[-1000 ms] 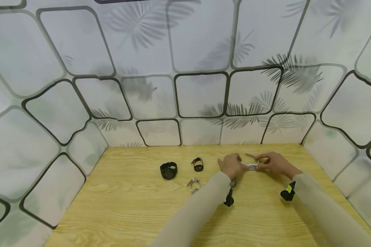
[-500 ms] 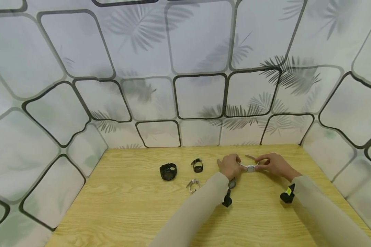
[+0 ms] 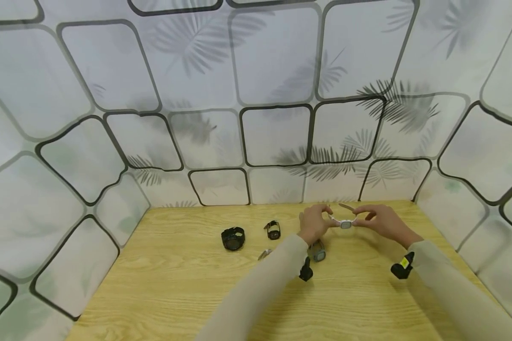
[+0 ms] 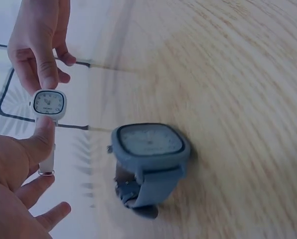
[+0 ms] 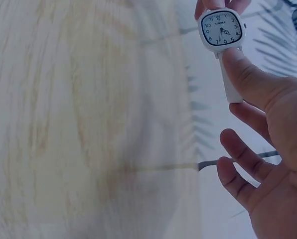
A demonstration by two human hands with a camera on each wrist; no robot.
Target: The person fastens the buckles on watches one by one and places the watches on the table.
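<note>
A white wristwatch [image 3: 346, 224] with a squarish dial is held just above the wooden table at the right. My left hand [image 3: 315, 221] pinches one half of its strap between thumb and fingers. On the other side, my right hand [image 3: 381, 221] pinches the second half; its thumb lies by the case in the right wrist view, where the dial [image 5: 221, 29] faces the camera. The strap hangs unfastened. Below my left hand, a grey-blue wristwatch [image 4: 151, 144] stands on the table with its strap buckled into a loop.
Left of the hands lie a large black wristwatch [image 3: 233, 238] and a small black wristwatch [image 3: 273, 230]. Another pale watch [image 3: 265, 254] is mostly hidden by the left sleeve. A patterned cloth wall [image 3: 277, 132] borders the wooden table [image 3: 166, 284] at the back and sides.
Both hands have risen slightly with the white watch. The left forearm has shifted left, uncovering more of the grey-blue watch and covering most of the pale one.
</note>
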